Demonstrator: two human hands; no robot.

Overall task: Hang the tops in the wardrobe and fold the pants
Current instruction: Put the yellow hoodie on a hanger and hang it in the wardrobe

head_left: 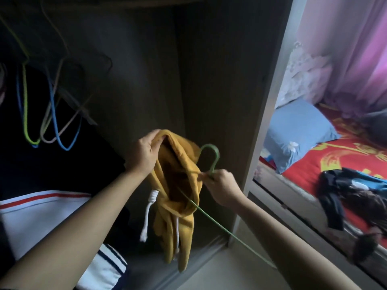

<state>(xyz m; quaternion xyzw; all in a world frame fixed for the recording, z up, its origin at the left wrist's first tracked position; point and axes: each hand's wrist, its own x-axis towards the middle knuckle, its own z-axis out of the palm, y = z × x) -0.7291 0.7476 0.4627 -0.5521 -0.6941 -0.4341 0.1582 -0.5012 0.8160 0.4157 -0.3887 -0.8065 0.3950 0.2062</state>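
A mustard-yellow hoodie (178, 214) with white drawstrings hangs in front of the open wardrobe (146, 70). My left hand (144, 152) grips the top edge of its hood. My right hand (219, 185) pinches the neck of a thin green wire hanger (211, 155), just below its hook. One hanger arm runs down through the hoodie's neck opening and out toward the lower right. The hoodie's lower part dangles free above the wardrobe floor.
Several empty coloured hangers (52, 114) hang at the upper left over dark clothes. A white garment with red and navy stripes (41, 222) hangs at the lower left. Right of the wardrobe frame (266, 122) is a bed with a blue pillow (297, 130) and dark clothes (351, 195).
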